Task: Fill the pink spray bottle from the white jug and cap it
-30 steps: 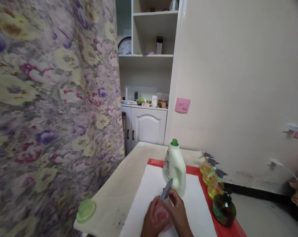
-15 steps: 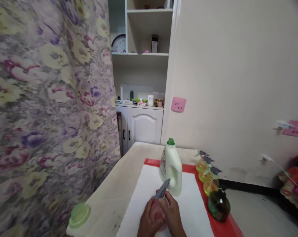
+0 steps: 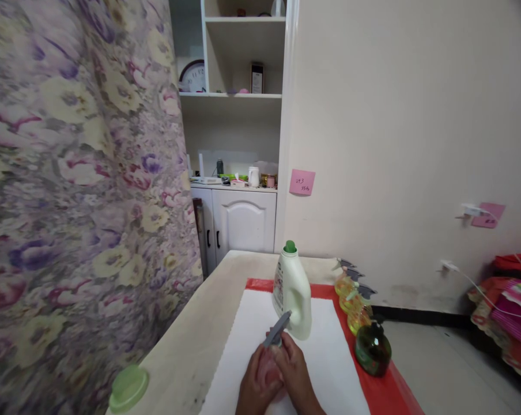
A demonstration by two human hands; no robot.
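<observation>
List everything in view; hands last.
pink spray bottle: one, pink and grey, lower centre
jug: one, pale green, on white sheet
lid-like piece: one, light green, lower left
yellow spray bottles: three, yellow, lower right
dark bottle: one, dark green, red sheet
white sheet: one, white, on red sheet
red sheet: one, red, on table
table: one, cream, bottom
curtain: one, floral purple, left
shelf unit: one, white, beyond table
clock: one, white, shelf unit
small items: several, mixed, shelf unit
wall: one, cream, right
notes: two, pink, wall
plugs: two, white, wall
floor: one, grey, right
fabric pile: one, reddish, far right
left hand, right hand: two, bare, on pink spray bottle
</observation>
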